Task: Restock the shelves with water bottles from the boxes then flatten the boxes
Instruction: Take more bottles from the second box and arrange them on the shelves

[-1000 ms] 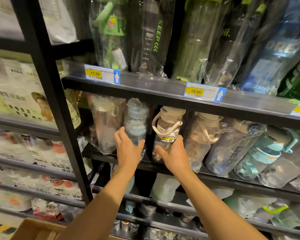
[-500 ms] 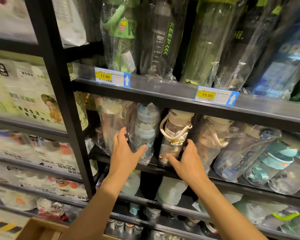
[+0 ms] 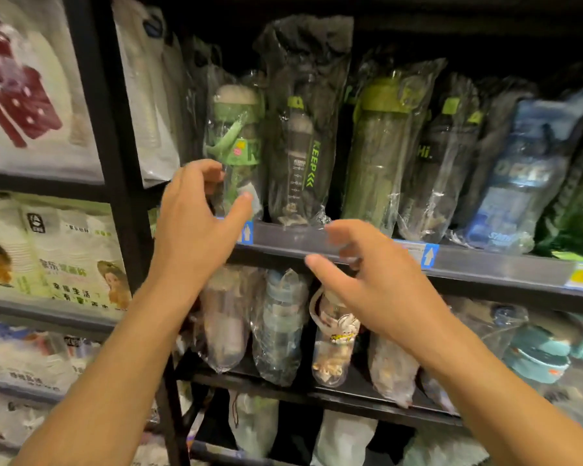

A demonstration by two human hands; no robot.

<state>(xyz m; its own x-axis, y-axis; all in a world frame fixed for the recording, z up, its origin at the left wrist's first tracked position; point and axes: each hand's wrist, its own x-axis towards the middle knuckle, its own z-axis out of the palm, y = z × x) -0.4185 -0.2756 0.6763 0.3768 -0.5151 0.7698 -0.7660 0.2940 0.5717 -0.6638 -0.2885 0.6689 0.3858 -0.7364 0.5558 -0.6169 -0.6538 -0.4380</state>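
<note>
Bagged water bottles fill two black shelves. On the upper shelf [image 3: 485,264] stand a green bottle [image 3: 238,139], a black "KEEP" bottle [image 3: 302,156], an olive-lidded bottle [image 3: 381,146] and a blue bottle [image 3: 525,176]. My left hand [image 3: 196,220] is raised at the green bottle's lower part, with its fingers by the bag's left side and its thumb across the front. No firm grip shows. My right hand [image 3: 381,284] hovers in front of the upper shelf's rail with loosely curled fingers, holding nothing. Below stand a pale blue bottle [image 3: 280,327] and a cream strap bottle [image 3: 334,341].
A black upright post [image 3: 115,163] divides this bay from the left one, where packs of paper cups [image 3: 64,257] sit. A teal bottle [image 3: 546,351] lies at the right of the lower shelf [image 3: 350,395]. More bagged bottles stand on the shelf beneath.
Both hands have left the lower shelf's bottles and risen to the upper shelf. The left now reaches the green bottle. The view has tilted upward.
</note>
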